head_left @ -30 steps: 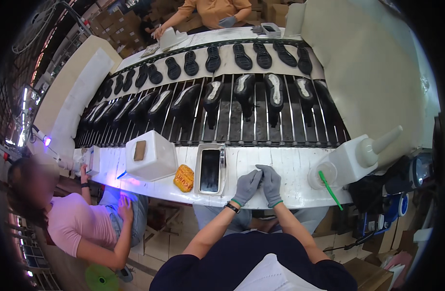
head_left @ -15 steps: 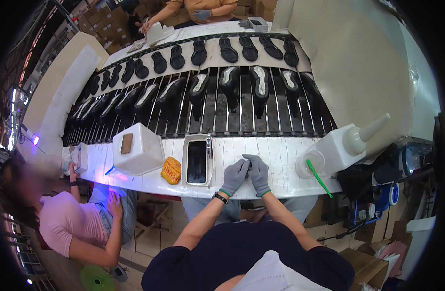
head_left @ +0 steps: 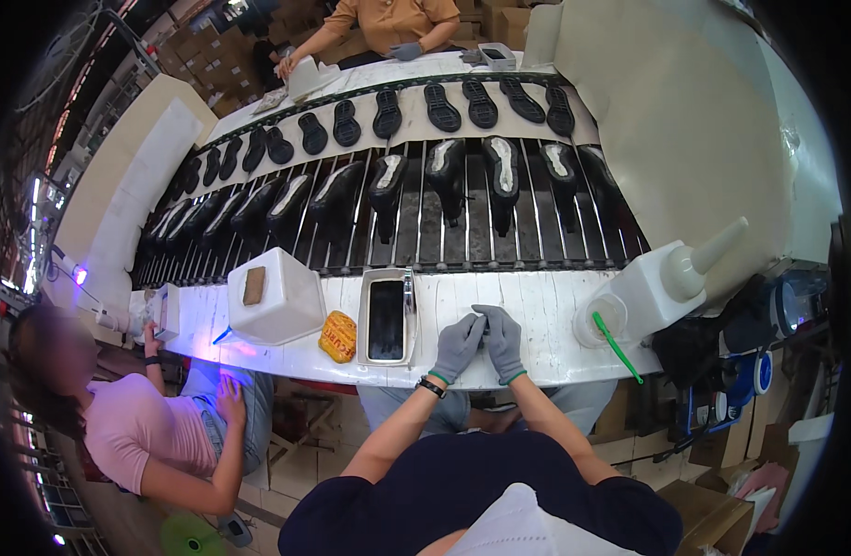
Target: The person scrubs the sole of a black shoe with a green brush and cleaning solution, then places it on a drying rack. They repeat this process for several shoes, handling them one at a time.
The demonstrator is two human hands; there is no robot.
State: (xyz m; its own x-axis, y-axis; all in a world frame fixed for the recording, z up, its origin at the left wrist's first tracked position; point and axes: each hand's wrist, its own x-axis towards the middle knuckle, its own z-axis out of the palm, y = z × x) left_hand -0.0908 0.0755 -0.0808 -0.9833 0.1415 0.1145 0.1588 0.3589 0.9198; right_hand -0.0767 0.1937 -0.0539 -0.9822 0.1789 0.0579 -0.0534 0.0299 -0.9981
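My left hand (head_left: 461,348) and my right hand (head_left: 503,345), both in grey gloves, rest together at the near edge of the white bench (head_left: 444,287). Their fingers are drawn in and meet at the tips; whatever may lie between them is hidden. Just left of them is a white tray (head_left: 410,352) with a glossy dark rectangle (head_left: 386,320) inside. Beyond the bench, black shoe uppers (head_left: 447,171) with whitish undersides rest on the conveyor's metal rods (head_left: 537,208). Black soles (head_left: 442,108) lie on a pale belt behind them.
A yellow-orange lump (head_left: 337,336) and a white container (head_left: 277,296) stand to the left. At right are a clear cup (head_left: 592,329) with a green-handled tool (head_left: 616,347) and a white nozzle bottle (head_left: 653,292). One co-worker (head_left: 157,422) sits left; another (head_left: 388,28) is across the conveyor.
My view has shifted slightly, so the bench and shoes appear farther right and lower. My hands stay together by the tray. The co-worker across has lowered one gloved hand.
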